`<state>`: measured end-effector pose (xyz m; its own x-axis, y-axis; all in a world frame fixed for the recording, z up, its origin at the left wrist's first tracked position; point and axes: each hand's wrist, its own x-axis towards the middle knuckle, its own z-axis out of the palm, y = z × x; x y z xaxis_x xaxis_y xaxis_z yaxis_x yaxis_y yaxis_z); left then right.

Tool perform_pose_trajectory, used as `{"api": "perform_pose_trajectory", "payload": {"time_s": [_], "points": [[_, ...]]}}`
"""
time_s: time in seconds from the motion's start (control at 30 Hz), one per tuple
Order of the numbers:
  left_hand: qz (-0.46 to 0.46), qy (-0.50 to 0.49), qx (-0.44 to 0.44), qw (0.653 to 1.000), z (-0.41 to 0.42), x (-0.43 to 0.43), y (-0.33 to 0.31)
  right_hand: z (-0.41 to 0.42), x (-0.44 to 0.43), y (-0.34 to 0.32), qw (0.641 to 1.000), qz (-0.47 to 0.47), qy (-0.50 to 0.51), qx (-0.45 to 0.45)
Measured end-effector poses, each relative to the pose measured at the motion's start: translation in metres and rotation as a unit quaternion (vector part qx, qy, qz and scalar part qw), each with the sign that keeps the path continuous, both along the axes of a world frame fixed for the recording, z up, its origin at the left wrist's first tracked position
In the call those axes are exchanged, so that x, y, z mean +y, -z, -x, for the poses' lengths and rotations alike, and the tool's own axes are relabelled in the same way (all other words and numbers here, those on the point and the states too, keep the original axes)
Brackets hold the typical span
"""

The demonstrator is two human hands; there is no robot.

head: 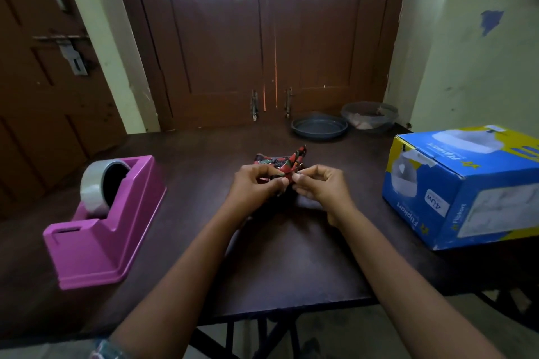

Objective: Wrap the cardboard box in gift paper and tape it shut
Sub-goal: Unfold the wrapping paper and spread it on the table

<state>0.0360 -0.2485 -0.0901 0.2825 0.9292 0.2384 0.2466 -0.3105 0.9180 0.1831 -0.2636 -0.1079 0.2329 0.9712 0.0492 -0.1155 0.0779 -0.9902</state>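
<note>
A small bundle of red, black and green patterned gift paper [281,161] sits at the middle of the dark table [285,256]; whether a box is inside it I cannot tell. My left hand [256,183] and my right hand [319,185] both pinch the near end of the paper, fingertips almost touching. One pointed flap of the paper [300,152] sticks up behind my fingers. A pink tape dispenser [99,230] with a grey roll of tape [97,186] stands at the left. A blue and yellow cardboard box [466,183] stands at the right.
Beyond the table a grey round pan [319,127] and a mesh basket [369,116] lie on the floor before brown double doors [262,38]. The table's near edge [291,312] is close to my body, with metal legs below it.
</note>
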Motion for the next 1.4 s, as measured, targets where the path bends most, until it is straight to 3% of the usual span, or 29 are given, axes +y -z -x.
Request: {"api": "perform_pose_trajectory", "payload": {"time_s": [0.07, 0.13, 0.2, 0.37, 0.5, 0.6, 0.73, 0.83, 0.93, 1.07, 1.2, 1.4], "points": [[0.037, -0.07, -0.087, 0.993, 0.001, 0.005, -0.002, -0.001, 0.002, -0.003, 0.999, 0.009, 0.014, 0.049], [0.086, -0.166, -0.212, 0.959, 0.011, 0.015, -0.006, -0.007, 0.004, -0.005, 0.995, 0.032, 0.067, 0.059], [0.09, -0.231, -0.251, 0.936, 0.023, 0.025, -0.005, -0.013, 0.009, -0.003, 0.989, 0.047, 0.133, 0.047], [0.068, -0.217, -0.118, 0.966, 0.023, 0.025, 0.002, -0.016, 0.007, -0.004, 0.985, 0.067, 0.161, -0.009], [0.101, -0.2, -0.057, 0.973, 0.023, 0.021, -0.004, -0.008, -0.003, -0.016, 0.994, 0.034, 0.072, 0.077], [0.028, -0.208, 0.03, 0.977, 0.019, 0.013, -0.006, 0.0, -0.013, -0.021, 0.995, 0.034, 0.023, 0.091], [-0.063, -0.199, 0.205, 0.956, 0.013, 0.01, -0.007, -0.003, -0.02, -0.028, 0.999, 0.021, 0.001, 0.031], [-0.039, -0.159, 0.316, 0.935, 0.012, 0.013, -0.017, -0.008, -0.021, -0.027, 0.999, 0.05, -0.003, 0.016], [0.016, -0.099, 0.299, 0.949, 0.013, 0.016, -0.042, -0.008, -0.018, -0.025, 0.998, 0.057, 0.016, -0.027], [-0.02, -0.064, 0.291, 0.954, 0.002, 0.018, -0.063, -0.006, -0.014, -0.021, 0.998, 0.029, -0.002, -0.056], [-0.021, -0.086, 0.296, 0.951, -0.003, 0.023, -0.06, -0.012, -0.014, -0.014, 0.992, 0.052, -0.015, -0.111], [0.033, -0.19, 0.188, 0.963, 0.028, 0.033, -0.038, -0.022, 0.003, -0.002, 0.988, 0.076, 0.094, -0.098]]}}
